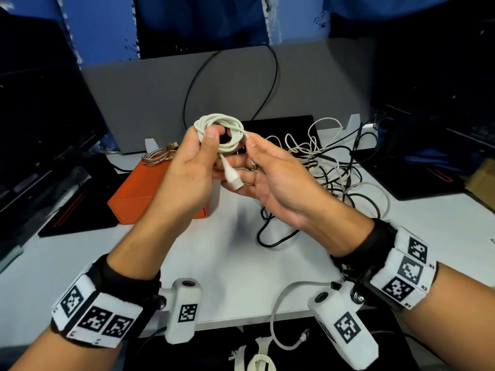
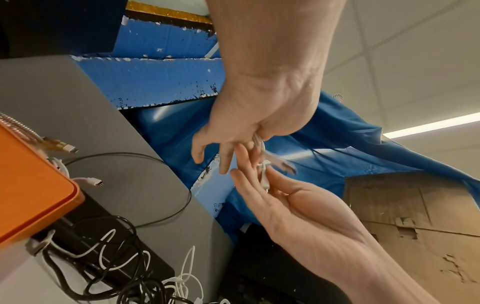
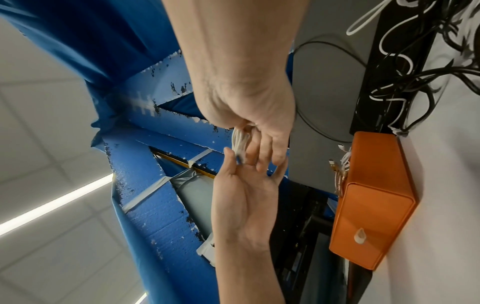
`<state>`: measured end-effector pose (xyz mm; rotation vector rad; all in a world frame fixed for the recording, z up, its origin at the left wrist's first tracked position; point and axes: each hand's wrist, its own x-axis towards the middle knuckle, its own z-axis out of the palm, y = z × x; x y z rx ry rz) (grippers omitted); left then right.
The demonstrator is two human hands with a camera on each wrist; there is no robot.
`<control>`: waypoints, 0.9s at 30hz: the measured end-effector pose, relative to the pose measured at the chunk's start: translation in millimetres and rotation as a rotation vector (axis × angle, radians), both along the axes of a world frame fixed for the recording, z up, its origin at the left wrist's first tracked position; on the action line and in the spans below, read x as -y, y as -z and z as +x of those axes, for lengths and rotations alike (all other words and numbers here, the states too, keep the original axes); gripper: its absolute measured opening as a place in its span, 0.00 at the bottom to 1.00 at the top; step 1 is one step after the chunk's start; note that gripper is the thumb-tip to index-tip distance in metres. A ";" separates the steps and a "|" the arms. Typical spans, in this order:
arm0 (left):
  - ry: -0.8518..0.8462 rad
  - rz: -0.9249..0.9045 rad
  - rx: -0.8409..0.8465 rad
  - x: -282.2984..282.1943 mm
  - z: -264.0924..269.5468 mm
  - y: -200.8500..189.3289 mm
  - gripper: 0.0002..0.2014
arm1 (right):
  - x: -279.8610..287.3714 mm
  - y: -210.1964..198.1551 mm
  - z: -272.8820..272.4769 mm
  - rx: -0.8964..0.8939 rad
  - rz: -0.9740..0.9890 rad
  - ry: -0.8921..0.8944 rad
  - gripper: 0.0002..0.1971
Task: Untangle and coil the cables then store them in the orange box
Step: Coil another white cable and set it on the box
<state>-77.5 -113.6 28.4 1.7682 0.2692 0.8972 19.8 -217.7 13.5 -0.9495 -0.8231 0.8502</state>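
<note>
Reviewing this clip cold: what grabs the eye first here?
The white coiled cable held up at centre, the left hand pinching its loops while the right hand holds its side. Left of them on the table sits the orange box with a braided cable on it; to the right sprawls a tangle of cables.

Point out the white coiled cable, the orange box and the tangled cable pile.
white coiled cable (image 1: 218, 121), head view, top of loops.
orange box (image 1: 139, 188), head view, lid.
tangled cable pile (image 1: 332, 167), head view, middle.
</note>
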 end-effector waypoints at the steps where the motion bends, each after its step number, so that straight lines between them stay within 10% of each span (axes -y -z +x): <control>1: 0.007 0.021 -0.032 -2.0 0.9 1.5 0.15 | -1.1 0.4 -0.8 -0.033 0.002 0.009 0.18; 13: -0.193 0.764 -0.037 -9.7 -13.7 -7.6 0.25 | 1.7 -2.3 -6.2 0.025 -0.069 -0.012 0.21; 27: -0.027 0.519 -0.004 -24.6 -19.7 -14.9 0.03 | 3.6 -3.1 -1.2 0.111 -0.033 0.011 0.17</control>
